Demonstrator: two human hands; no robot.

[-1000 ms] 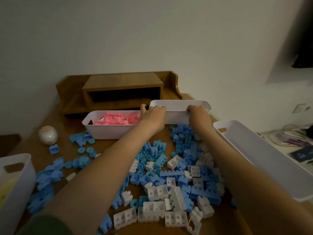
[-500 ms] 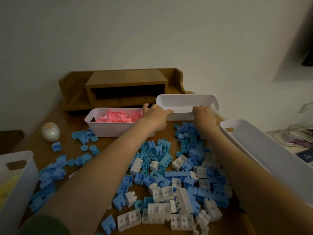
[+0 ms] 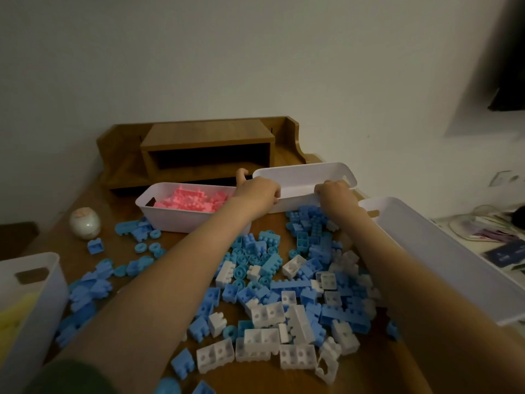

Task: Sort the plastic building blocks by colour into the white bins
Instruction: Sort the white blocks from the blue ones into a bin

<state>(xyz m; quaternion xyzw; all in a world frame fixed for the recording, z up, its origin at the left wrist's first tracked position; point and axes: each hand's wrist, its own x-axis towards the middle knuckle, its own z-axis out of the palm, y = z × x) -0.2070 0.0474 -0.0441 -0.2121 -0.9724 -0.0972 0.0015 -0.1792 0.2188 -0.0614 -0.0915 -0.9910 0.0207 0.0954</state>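
Both hands hold an empty white bin [image 3: 301, 177] at the far side of the table. My left hand [image 3: 257, 193] grips its near rim at the left end, and my right hand [image 3: 333, 194] grips the near rim further right. The bin is tilted, with its open side facing me. A white bin of pink blocks [image 3: 184, 206] stands to its left. Blue blocks [image 3: 312, 226] and white blocks [image 3: 270, 317] lie mixed in a heap between my forearms.
A large empty white bin [image 3: 443, 251] lies along the right edge. Another white bin [image 3: 31, 294] with yellow contents stands at the near left. A wooden shelf [image 3: 204, 149] backs the table. A small white egg-shaped object [image 3: 84, 223] sits at the left. More blue blocks [image 3: 93, 282] are scattered there.
The empty bin has tipped further, its far rim rising so that its open side now faces me. Both hands kept their hold on the near rim.
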